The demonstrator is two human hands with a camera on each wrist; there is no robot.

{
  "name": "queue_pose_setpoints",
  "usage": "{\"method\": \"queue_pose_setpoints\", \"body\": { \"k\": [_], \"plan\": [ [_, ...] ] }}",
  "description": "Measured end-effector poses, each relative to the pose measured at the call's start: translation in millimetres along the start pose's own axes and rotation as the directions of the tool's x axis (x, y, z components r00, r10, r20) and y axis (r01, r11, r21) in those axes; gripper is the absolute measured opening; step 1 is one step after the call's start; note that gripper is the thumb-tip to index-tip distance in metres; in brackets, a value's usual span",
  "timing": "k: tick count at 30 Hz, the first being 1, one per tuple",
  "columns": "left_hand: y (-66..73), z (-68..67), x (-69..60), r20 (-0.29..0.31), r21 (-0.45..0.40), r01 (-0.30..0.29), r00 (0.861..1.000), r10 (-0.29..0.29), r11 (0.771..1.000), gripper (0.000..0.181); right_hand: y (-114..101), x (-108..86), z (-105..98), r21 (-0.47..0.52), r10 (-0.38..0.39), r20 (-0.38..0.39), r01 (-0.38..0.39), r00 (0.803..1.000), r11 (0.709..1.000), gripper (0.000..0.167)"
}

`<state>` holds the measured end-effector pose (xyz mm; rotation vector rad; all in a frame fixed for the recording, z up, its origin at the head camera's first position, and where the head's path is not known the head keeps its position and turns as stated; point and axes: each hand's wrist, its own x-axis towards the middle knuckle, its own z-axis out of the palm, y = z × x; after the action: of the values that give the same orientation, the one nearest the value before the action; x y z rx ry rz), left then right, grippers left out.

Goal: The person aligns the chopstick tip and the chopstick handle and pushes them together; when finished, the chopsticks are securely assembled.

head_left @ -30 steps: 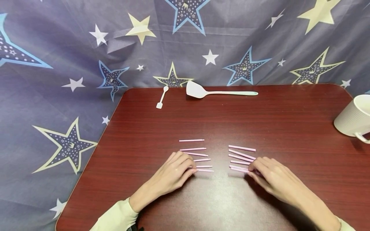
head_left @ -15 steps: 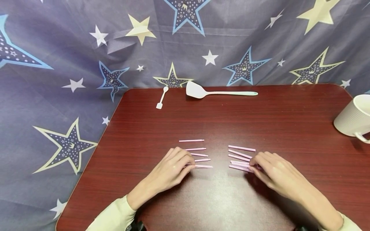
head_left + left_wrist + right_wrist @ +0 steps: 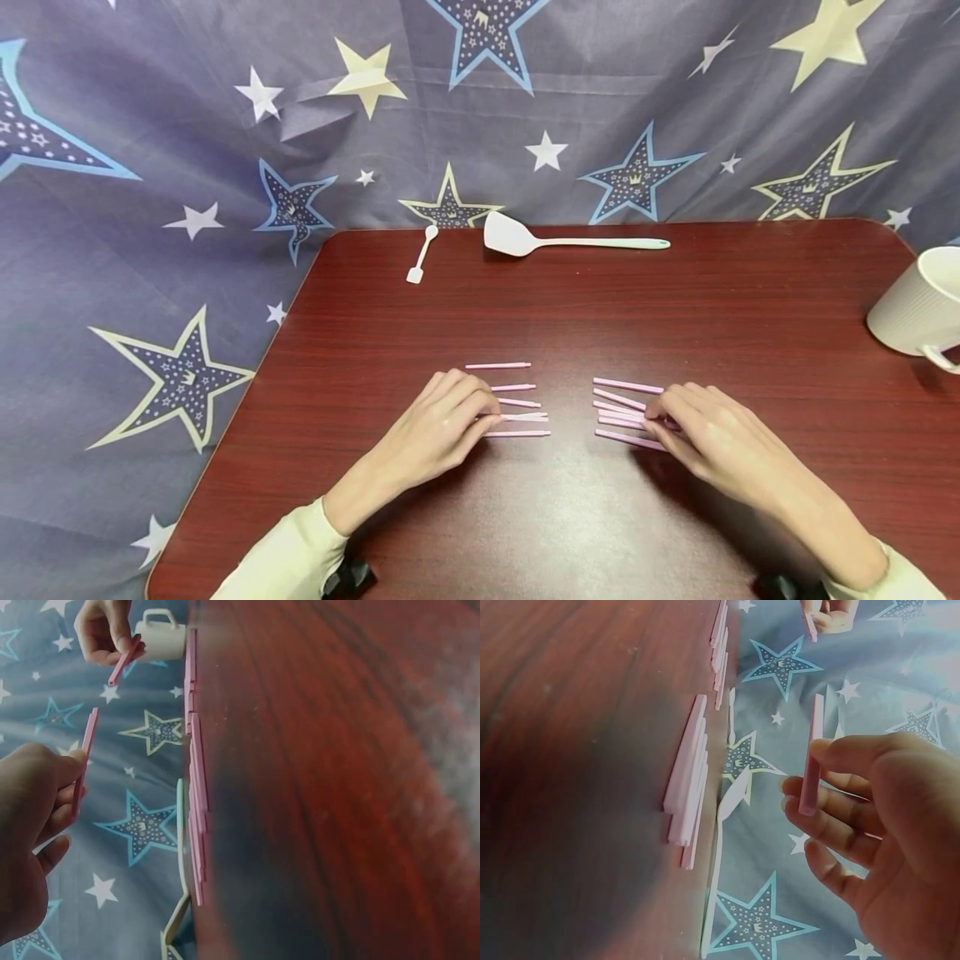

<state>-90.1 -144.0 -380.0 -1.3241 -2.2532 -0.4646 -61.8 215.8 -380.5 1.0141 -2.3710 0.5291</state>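
My left hand [image 3: 442, 425] pinches a thin pink stick [image 3: 86, 754] between thumb and fingers, lifted off the table in the left wrist view; that stick has a narrower tip. My right hand [image 3: 720, 442] pinches another pink stick [image 3: 812, 761], raised above the table in the right wrist view. Under and beyond the left hand lies a column of several pink sticks [image 3: 498, 366], partly hidden by the fingers. A second column of several pink sticks [image 3: 628, 386] lies by the right hand, which covers some of their right ends. A gap separates the two columns.
Along the back of the dark red table [image 3: 735, 317] lie a white spatula [image 3: 510, 234] with a pale green handle and a small white scoop-like tool [image 3: 422, 254]. A white ribbed mug [image 3: 917, 304] stands at the right edge. Behind hangs a star-patterned cloth [image 3: 225, 183].
Both hands have moved slightly away from the person, carrying their sticks off the nearest lying ones, over the sticks farther back. The lying sticks look unmoved.
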Motion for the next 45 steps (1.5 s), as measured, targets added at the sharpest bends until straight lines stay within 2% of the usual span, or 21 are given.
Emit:
{"method": "queue_pose_setpoints", "body": {
  "k": [10, 15, 28, 35, 39, 45],
  "plan": [
    [-3.5, -8.1, 6.1, -0.002, 0.013, -0.011, 1.000, 0.011, 1.000, 0.002, 0, 7.7, -2, 0.002, -0.011, 0.001, 0.011, 1.000, 1.000, 0.047],
    [-4.5, -10.9, 9.0, -0.006, 0.029, -0.008, 1.000, 0.008, 1.000, 0.009, 1, 11.2, -3, 0.008, -0.025, -0.003, 0.025, 1.000, 1.000, 0.047],
    [-6.3, -16.6, 16.4, -0.023, 0.047, -0.025, 0.999, 0.026, 0.999, 0.009, 0, 22.4, -6, 0.005, -0.058, -0.019, 0.058, 0.998, 0.998, 0.046],
    [-7.5, -19.2, 20.2, -0.028, 0.071, -0.052, 0.998, 0.054, 0.996, 0.003, -4, 28.3, -6, -0.002, -0.071, -0.035, 0.071, 0.997, 0.997, 0.046],
    [-7.9, -20.3, 22.7, -0.035, 0.088, -0.072, 0.997, 0.075, 0.994, 0.010, -5, 31.3, -6, 0.012, -0.075, -0.030, 0.075, 0.997, 0.997, 0.045],
    [-7.7, -21.9, 27.3, -0.048, 0.108, -0.089, 0.994, 0.095, 0.990, 0.007, -8, 35.6, -4, 0.032, -0.094, -0.040, 0.095, 0.995, 0.995, 0.044]
  ]
}}
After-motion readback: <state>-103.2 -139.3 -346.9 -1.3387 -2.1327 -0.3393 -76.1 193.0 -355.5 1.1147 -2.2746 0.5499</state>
